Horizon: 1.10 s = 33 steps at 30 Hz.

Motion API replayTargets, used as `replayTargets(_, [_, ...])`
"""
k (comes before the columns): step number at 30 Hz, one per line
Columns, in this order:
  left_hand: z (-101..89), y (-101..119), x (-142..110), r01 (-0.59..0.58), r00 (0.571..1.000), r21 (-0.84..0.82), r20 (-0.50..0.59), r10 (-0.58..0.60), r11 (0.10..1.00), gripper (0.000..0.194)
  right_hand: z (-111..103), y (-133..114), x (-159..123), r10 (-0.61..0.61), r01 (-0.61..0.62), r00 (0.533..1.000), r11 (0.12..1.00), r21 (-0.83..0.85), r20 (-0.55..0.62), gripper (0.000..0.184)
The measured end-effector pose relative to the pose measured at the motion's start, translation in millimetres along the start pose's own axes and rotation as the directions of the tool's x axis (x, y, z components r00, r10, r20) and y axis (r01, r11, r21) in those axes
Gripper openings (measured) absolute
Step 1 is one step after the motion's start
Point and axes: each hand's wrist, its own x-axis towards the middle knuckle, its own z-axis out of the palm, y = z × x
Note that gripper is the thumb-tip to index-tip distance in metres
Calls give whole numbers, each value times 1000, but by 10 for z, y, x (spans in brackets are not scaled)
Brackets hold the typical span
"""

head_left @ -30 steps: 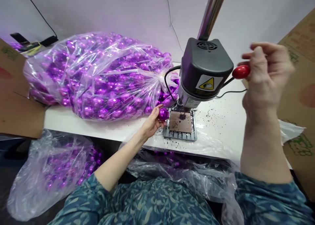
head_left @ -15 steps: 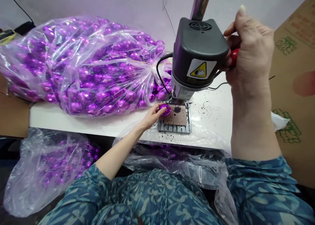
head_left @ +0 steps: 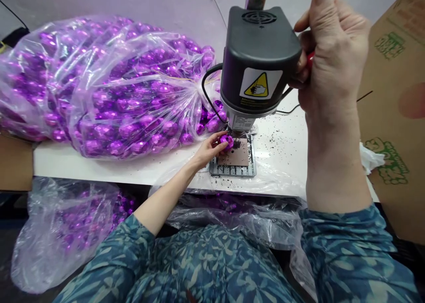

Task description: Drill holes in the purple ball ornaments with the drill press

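My left hand (head_left: 210,149) pinches a shiny purple faceted ball (head_left: 227,142) between thumb and fingers. The ball is over the left part of a brown square board (head_left: 239,158), close under the black head of a bench drill press (head_left: 262,42). The board lies on the press's slotted metal base (head_left: 250,172), with dark shavings on it. Up at the right side of the head, my right hand (head_left: 332,51) is closed round a red knob (head_left: 310,60), mostly covered by the fingers. The drill's tip is hidden from me.
A big clear bag of purple balls (head_left: 109,90) lies on the white table (head_left: 99,165), left of the press. Another bag (head_left: 73,232) hangs below the table edge. At the right stands a cardboard box (head_left: 395,117). Dark shavings are scattered on the tabletop.
My left hand has moved the ball rightward over the board, closer under the press head. My right hand remains on the red knob. The whole view has shifted slightly.
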Motion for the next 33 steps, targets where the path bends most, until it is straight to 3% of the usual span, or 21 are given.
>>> replayTargets(5, [-10, -123, 76, -106, 994, 47, 32, 105, 993, 66, 11, -8, -17, -6, 5, 1000, 1000, -20, -7, 43])
replayTargets(14, [51, -91, 117, -218, 974, 216, 116, 197, 952, 56, -29, 11, -16, -40, 42, 999, 996, -82, 28, 40])
replayTargets(24, [165, -66, -35, -367, 928, 504, 137, 348, 782, 53, -31, 13, -32, -49, 51, 998, 996, -76, 27, 40])
replayTargets(33, [178, -144, -38, -325, 939, 498, 68, 338, 804, 50, 13, -11, -56, 13, -12, 998, 1000, 9, -53, 49])
